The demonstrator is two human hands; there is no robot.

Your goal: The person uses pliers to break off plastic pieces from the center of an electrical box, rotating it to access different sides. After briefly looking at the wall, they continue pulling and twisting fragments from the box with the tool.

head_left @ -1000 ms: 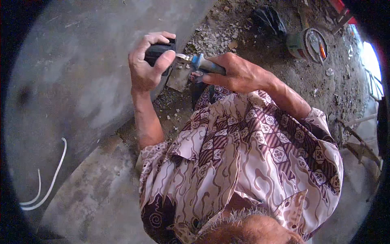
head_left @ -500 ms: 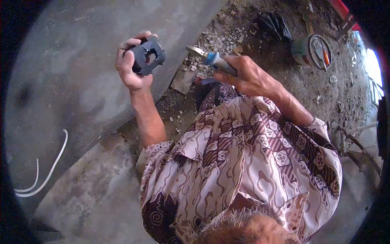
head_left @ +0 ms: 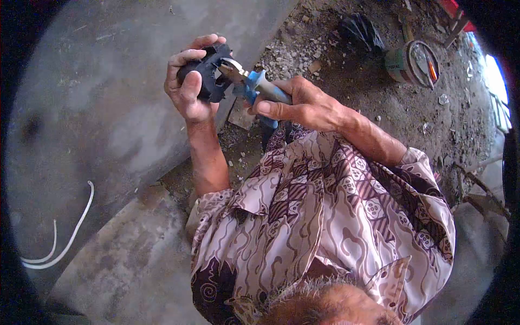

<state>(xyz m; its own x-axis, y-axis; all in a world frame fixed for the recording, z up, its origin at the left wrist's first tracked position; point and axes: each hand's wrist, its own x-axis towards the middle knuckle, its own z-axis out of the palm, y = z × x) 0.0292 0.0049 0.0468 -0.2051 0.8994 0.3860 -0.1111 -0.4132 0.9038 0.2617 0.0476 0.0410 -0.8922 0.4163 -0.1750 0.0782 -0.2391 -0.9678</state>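
My left hand [head_left: 187,81] is wrapped round a black plastic box [head_left: 207,69] with tabs and an opening in its face, holding it up over the grey floor. From the other side, my right hand [head_left: 300,100] grips pliers [head_left: 261,86] with blue-and-grey handles. The metal jaws of the pliers overlap the near side of the box at its opening. One handle hangs apart below my right fingers.
White tubing [head_left: 76,233] curves on the smooth floor at the left. Beyond my hands lie rubble [head_left: 284,57] and a black plastic bag [head_left: 362,35]. A bucket [head_left: 398,66] holding an orange-handled tool stands at the upper right. Flat slabs [head_left: 130,254] lie at the lower left.
My right hand has moved left, bringing the pliers from apart to the box; their handles are now spread. My left hand has shifted slightly right and turned the box.
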